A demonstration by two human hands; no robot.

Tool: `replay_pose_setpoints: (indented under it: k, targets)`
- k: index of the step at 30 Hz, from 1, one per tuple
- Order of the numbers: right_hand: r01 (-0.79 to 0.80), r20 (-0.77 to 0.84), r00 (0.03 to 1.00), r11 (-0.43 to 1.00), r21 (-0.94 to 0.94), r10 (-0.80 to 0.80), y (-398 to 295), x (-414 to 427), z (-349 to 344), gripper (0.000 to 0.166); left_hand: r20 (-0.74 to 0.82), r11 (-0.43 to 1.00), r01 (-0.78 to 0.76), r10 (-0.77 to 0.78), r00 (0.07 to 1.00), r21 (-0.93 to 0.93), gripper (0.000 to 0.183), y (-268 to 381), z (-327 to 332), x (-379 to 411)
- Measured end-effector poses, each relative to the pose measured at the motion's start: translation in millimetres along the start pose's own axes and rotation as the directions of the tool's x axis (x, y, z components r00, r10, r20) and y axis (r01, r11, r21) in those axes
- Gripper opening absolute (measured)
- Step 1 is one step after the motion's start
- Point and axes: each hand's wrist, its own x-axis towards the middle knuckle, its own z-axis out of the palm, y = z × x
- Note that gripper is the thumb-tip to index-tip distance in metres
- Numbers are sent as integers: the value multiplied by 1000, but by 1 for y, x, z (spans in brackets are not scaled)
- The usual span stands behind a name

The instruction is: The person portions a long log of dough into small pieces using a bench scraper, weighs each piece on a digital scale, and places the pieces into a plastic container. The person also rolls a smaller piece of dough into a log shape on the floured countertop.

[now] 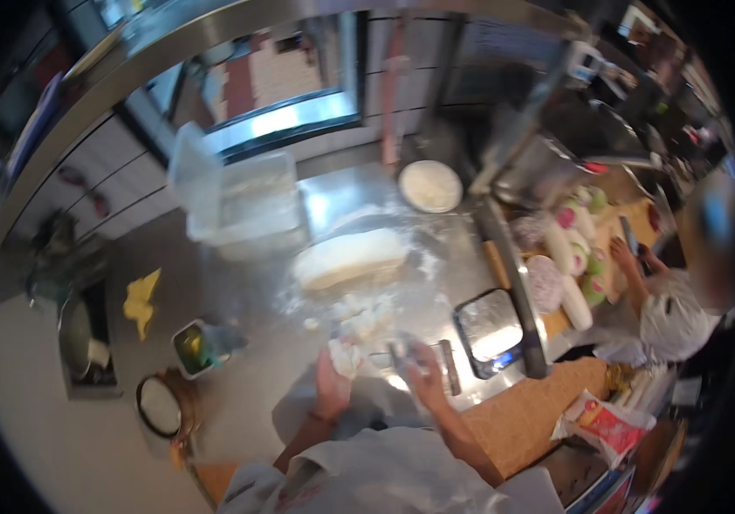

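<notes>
My left hand (332, 384) holds a lump of white dough (344, 357) at its fingertips. My right hand (425, 378) is beside it, fingers bent, with a blurred grey flat shape (399, 357) at the fingers; whether it is gripped I cannot tell. Just beyond both hands, several small white dough pieces (362, 312) lie on the floured steel worktop (245, 302). Farther back rests a thick, long slab of dough (351, 257). To the right of my right hand lies a dark narrow stick (449, 367).
A digital scale (489, 331) stands right, beside a raised metal edge (521, 289). Behind are a flour bowl (430, 186) and plastic tub (255, 202). Left: oil container (192, 350), yellow cloth (141, 302), round pot (160, 406). Beyond, a co-worker (669, 315) holds a knife near radishes (576, 302).
</notes>
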Motion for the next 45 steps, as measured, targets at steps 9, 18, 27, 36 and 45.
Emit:
replay_pose_setpoints:
  k: [9,18,27,36,45]
  targets:
    - [-189,198,976,109,976,-86,-25,69,63,56,134,684,-308,296,946,661,57,-1,99,14]
    - [401,-43,915,916,8,-400,-66,61,47,51,396,960,198,-106,912,-200,64,-13,71,45]
    - [-180,34,977,737,652,209,-43,66,25,51,370,378,-432,228,900,819,61,-30,108,24]
    - [548,114,832,836,-29,-542,22,50,87,45,117,984,162,-152,981,-77,59,-54,-35,43]
    - [231,222,964,879,-418,-147,-35,84,8,61,-341,935,131,-247,907,-330,44,45,-40,-27]
